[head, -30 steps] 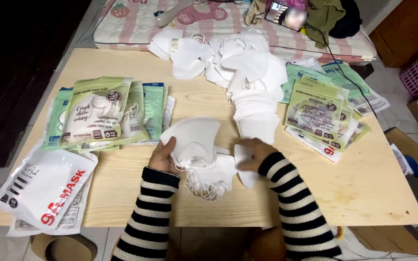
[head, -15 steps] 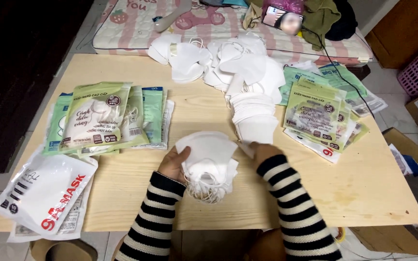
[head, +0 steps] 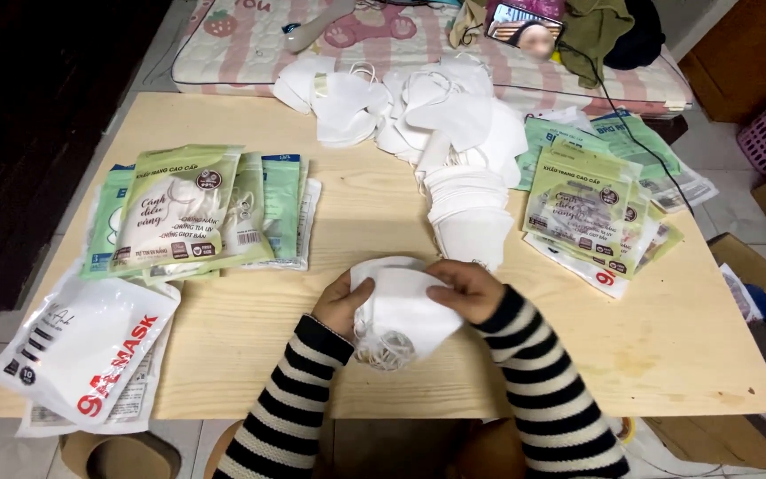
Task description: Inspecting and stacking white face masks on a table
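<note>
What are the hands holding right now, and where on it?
A small stack of white masks: left hand on its left edge, right hand on the upper right edge.

Both hands now close together on the white mask (head: 405, 306) — gathered, lifted slightly.

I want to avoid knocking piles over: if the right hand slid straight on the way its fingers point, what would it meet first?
The right hand points leftward across the white masks it holds, so it would likely meet the left hand gripping their other side. Depth is unclear.
</note>
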